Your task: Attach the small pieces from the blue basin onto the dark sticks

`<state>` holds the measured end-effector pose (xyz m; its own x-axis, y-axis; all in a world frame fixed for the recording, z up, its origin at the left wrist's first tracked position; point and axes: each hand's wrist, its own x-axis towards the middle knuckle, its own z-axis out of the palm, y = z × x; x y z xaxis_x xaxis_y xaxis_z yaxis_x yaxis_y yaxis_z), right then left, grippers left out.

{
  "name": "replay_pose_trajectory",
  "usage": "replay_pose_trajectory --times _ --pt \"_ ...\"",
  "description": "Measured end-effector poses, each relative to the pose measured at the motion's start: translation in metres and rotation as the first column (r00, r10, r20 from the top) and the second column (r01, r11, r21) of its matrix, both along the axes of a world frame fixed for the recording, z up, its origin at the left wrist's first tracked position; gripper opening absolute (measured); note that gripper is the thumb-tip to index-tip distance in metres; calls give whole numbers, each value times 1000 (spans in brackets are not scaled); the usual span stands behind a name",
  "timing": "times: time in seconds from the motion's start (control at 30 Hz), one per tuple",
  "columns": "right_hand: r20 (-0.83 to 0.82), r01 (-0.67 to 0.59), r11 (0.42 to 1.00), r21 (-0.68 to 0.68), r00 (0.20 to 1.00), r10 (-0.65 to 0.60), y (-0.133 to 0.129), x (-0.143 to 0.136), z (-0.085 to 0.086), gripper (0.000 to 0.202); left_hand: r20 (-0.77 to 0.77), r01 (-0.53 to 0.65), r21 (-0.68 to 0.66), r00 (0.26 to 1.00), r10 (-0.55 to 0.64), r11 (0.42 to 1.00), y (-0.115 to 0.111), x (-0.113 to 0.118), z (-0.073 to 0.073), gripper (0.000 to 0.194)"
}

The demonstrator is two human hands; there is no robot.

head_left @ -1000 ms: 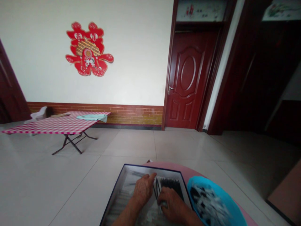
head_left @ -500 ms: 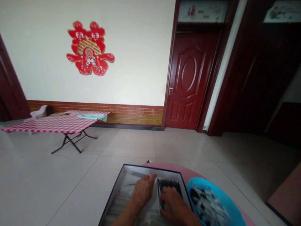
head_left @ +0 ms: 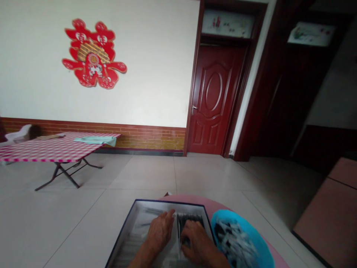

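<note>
A shallow white box with a dark blue rim (head_left: pixel 170 201) lies in front of me. My left hand (head_left: pixel 160 231) is over its middle, fingers stretched towards the upper right beside a compartment. In that compartment stand dark thin pieces (head_left: pixel 192 217) in a close row with pale tips. My right hand (head_left: pixel 196 238) rests over this row with curled fingers; what they grip is hidden beneath them. Clear slender pieces (head_left: pixel 152 211) lie in the left part of the box, blurred. A blue bowl (head_left: pixel 252 229) of mixed white and black small items (head_left: pixel 237 242) stands right of the box.
Box and bowl stand on a round pink table (head_left: pixel 208 201). At the left is a folding table with a checked cloth (head_left: pixel 52 147) and a pale green cloth (head_left: pixel 96 140). A brownish-pink piece of furniture (head_left: pixel 329 212) stands at right. A red door (head_left: pixel 213 100) is closed behind.
The whole view has swung somewhat to the right. The left hand's stretched fingers lie closer together, while my right hand keeps its place over the dark row.
</note>
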<state>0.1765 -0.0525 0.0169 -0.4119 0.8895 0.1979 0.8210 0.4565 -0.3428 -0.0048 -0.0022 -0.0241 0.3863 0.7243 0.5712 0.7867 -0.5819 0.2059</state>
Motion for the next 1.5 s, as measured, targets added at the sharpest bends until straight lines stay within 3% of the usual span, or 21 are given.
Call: replay_pose_trajectory --times 0.17,0.3,0.37,0.47,0.67,0.77,0.9,1.03,1.1,1.17,1.23,1.3,1.4,1.5 --pt "-89 240 967 89 969 -232 -6 42 22 10 50 69 -55 997 -66 996 0 1 1 18" --pt "-3 372 924 91 928 -373 -12 99 18 14 72 124 -49 990 -121 991 -4 4 6 18" --pt "7 398 914 84 917 -400 -12 113 16 18 88 134 -32 987 -131 990 -5 6 6 18" --pt "-62 380 919 99 925 -376 -8 99 18 27 92 138 -29 987 -135 990 -6 7 8 15" --pt "-278 190 981 31 945 -174 13 9 16 26 58 159 -64 986 -155 985 -9 7 16 12" --pt "-392 150 988 -43 907 -155 21 -13 9 25 53 156 -50 987 -153 986 -10 7 15 13" --pt "-561 123 978 -171 804 -199 26 -16 1 21 42 160 -41 986 -158 986 -12 8 16 14" --pt "-704 105 939 -327 636 -316 29 -10 -4 20 7 196 -60 981 -196 979 -18 11 32 22" --pt "-762 148 915 -375 513 -395 32 -3 -5 23 -7 164 -94 986 -165 982 -19 11 40 22" --pt "-775 273 891 -362 443 -451 34 4 -6 27 -20 87 -126 996 -91 988 -19 10 45 21" --pt "-754 434 866 -248 476 -454 35 9 -5 29 -43 19 -138 999 -25 990 -18 8 47 24" --pt "-683 508 861 -29 619 -388 32 8 -3 32 -66 -16 -142 998 7 990 -16 7 45 24" --pt "-405 327 897 297 894 -192 25 -3 1 32 -86 -17 -154 996 4 988 -15 6 44 22" --pt "-100 80 947 312 994 -51 18 -15 5 23 -100 31 -166 994 -48 986 -17 6 44 20"
